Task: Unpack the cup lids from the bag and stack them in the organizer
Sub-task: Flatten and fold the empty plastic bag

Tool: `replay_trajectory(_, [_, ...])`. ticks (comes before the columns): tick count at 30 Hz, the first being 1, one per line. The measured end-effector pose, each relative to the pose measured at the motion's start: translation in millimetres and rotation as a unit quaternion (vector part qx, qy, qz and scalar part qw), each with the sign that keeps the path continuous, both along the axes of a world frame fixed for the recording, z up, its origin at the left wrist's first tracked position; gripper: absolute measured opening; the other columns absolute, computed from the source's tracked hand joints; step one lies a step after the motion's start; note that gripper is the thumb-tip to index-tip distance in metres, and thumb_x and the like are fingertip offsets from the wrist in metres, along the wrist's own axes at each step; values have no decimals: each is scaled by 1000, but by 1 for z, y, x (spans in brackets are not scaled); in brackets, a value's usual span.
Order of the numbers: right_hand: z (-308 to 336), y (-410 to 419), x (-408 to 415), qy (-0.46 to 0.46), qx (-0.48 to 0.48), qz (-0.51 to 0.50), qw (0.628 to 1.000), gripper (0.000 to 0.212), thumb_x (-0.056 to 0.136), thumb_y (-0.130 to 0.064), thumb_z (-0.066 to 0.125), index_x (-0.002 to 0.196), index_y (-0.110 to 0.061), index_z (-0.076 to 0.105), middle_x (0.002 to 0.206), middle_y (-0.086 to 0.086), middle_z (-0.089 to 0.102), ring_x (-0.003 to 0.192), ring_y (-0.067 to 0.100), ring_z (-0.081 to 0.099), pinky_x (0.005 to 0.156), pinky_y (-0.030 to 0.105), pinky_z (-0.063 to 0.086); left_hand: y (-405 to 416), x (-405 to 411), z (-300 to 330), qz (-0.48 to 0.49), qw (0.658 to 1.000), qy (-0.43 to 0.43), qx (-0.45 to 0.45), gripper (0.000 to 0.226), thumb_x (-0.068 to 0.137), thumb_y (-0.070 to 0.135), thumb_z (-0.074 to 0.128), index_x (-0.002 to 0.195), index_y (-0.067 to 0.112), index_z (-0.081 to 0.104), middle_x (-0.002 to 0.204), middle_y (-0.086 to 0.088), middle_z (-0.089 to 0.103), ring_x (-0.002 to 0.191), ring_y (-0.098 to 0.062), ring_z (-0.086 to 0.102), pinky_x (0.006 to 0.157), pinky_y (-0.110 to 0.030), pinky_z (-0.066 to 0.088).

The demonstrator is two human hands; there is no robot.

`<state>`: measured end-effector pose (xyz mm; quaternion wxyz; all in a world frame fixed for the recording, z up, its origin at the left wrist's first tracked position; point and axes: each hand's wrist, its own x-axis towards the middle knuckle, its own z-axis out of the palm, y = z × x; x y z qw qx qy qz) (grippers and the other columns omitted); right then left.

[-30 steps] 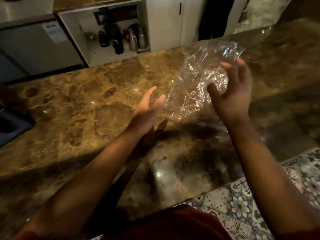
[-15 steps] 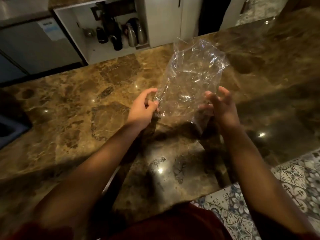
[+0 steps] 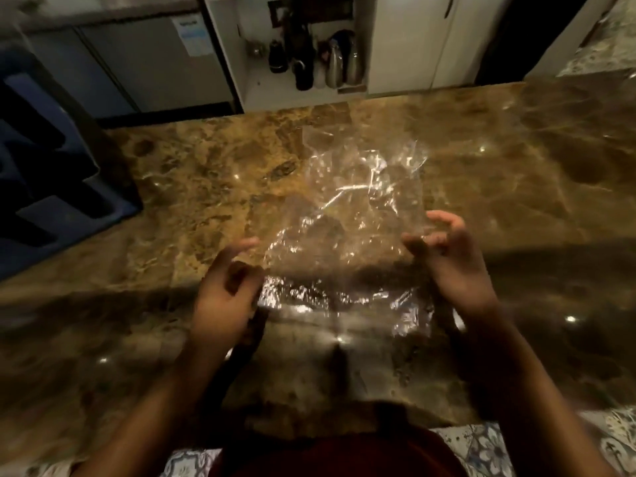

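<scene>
1. Centrally, a clear plastic bag (image 3: 347, 242) is lying crumpled over the brown marble tabletop (image 3: 192, 187), between the two hands; whether its near edge is lifted off the stone is hard to tell.
2. The left hand (image 3: 223, 290) is sitting at the bag's near left corner, fingers curled and thumb close to them; the blur is hiding whether it is actually pinching the film.
3. The right hand (image 3: 454, 259) is hovering at the bag's right edge with its fingers bent and spread apart, palm turned inward; contact with the plastic cannot be told.
4. No lids are showing inside the bag; the film is looking flat and see-through, with the stone pattern visible beneath it.
5. A dark blue organizer (image 3: 51, 187) with deep slots is standing at the left edge of the tabletop, well apart from the bag.
6. Beyond the far edge of the tabletop, an open white cabinet (image 3: 247, 74) is holding several bottles (image 3: 335, 65), dark and metallic ones side by side.
7. A grey appliance (image 3: 148, 63) with a small label is standing left of the cabinet.
8. Patterned floor tiles (image 3: 488, 449) are showing at the bottom, beside the person's dark red shirt (image 3: 344, 452).
</scene>
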<state>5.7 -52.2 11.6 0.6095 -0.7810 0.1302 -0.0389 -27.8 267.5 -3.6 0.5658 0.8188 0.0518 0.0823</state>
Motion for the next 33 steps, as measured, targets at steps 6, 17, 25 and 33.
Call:
replay_trajectory(6, [-10,-5,57,100,49,-2,994,55,82,-60,68,123,-24,58,98,4,70,67,10,63,57,27,47,55,48,-9,92,993,38,-65,26,89,41,66,115,35,63,114,-3,74,97,-19,70,85,-34,54])
replay_trajectory(17, [6,32,141,101,67,50,991,37,102,-45,64,117,-11,63,89,0,74,70,15,69,56,25,52,3,220,28,-40,979,183,-79,46,96,61,62,118,24,76,117,15,75,115,-7,64,100,-30,49])
replay_trajectory(25, [-4,25,146,29,28,21,999,48,97,-4,71,139,-20,52,68,-11,72,70,0,72,62,11,54,8,229,17,-25,972,131,-191,31,108,32,54,109,9,75,101,-8,81,90,-23,79,79,-35,64])
replay_trajectory(33, [-10,27,147,78,65,44,994,35,91,-55,74,109,-24,75,105,2,80,81,8,75,68,22,57,23,223,10,-41,964,144,-219,37,109,37,49,116,9,70,104,-18,79,90,-32,79,79,-41,66])
